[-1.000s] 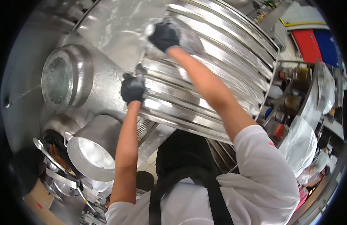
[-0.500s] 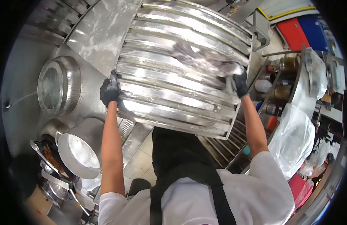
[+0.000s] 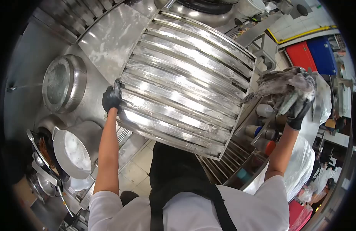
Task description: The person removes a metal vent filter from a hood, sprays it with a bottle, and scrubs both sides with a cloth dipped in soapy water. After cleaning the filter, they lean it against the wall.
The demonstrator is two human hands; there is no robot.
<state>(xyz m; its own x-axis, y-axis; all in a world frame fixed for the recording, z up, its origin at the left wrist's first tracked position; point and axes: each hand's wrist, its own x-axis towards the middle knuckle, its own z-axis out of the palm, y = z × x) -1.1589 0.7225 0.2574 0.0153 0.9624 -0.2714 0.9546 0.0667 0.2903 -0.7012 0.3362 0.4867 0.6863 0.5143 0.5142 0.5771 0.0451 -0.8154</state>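
Observation:
A wet metal hood filter (image 3: 185, 82) with long parallel slats is tilted in front of my body, foam and drops on its surface. My left hand (image 3: 111, 98), in a black glove, grips the filter's left edge with the thumb on top. Off the right edge of the filter, my right hand (image 3: 299, 109), also gloved in black, is closed on a wet grey cloth (image 3: 287, 84). The cloth hangs bunched over the fingers, and its left end reaches near the filter's right edge.
On the left are an upturned metal pot (image 3: 56, 84) and a large pot (image 3: 74, 152) with foamy liquid. Another metal panel (image 3: 104, 46) leans behind the filter. A shelf rack (image 3: 259, 140) with jars stands at right, near red (image 3: 301, 57) and blue (image 3: 320, 56) bins.
My right hand has lifted the cloth off the slats and swung it out to the right. The filter has tilted slightly, its right side lower. My left hand keeps its hold.

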